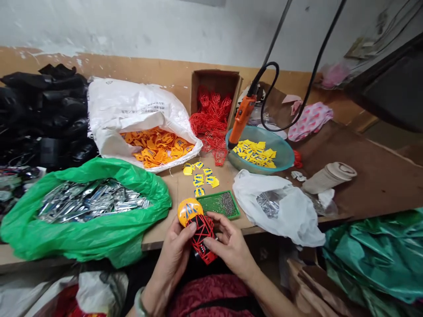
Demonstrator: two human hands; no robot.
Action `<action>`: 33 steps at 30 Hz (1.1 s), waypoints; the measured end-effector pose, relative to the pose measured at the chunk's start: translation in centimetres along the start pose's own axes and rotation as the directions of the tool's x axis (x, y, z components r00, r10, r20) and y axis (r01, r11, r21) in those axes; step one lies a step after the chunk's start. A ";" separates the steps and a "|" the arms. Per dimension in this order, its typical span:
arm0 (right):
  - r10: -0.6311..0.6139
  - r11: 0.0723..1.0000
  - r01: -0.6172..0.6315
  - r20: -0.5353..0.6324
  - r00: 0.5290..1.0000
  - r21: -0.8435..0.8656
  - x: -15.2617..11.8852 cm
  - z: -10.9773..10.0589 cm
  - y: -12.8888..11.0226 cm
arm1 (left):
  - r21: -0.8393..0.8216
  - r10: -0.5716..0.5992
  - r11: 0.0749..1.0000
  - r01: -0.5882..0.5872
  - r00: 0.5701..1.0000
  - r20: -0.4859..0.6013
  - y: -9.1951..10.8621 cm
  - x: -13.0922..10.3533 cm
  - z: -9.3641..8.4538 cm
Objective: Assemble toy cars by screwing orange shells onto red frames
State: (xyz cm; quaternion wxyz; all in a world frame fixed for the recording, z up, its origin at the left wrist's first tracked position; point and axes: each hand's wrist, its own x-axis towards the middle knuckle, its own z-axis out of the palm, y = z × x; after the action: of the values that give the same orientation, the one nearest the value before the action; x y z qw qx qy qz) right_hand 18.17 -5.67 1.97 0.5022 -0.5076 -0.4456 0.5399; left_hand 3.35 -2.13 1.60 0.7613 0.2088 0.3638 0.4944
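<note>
A toy vehicle body with a red lattice frame (202, 235) and a rounded orange piece (190, 210) at its upper left is held between both hands, in front of the table's near edge. My left hand (176, 246) grips its left side, thumb on the frame. From the right, my right hand (229, 244) closes on it, with the thumb across the lower part. Just beyond lies a green tray (211, 203) with small screws heaped at its right end. Several yellow pieces (198, 179) with blue markings are scattered behind the tray.
An orange electric screwdriver (243, 118) hangs over a teal basin (284, 154) of yellow parts. A green bag (132, 220) of silvery pieces and a white sack (122, 101) of orange parts stand left. Behind is a cardboard box (216, 75) of red frames; right, a white plastic bag (297, 215).
</note>
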 end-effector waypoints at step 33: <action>-0.319 0.691 -0.070 -0.392 0.863 -0.719 3.9 -21.0 -0.3 | 0.145 -0.262 0.953 0.265 0.964 -0.039 -1.3 -1.6 2.1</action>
State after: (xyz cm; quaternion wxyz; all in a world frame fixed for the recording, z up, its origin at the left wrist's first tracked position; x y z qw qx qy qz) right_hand 39.17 -2.40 0.05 0.3983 -0.7478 -0.5118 0.1419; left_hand 5.33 -4.02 2.59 0.7991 0.2098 0.4319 0.3617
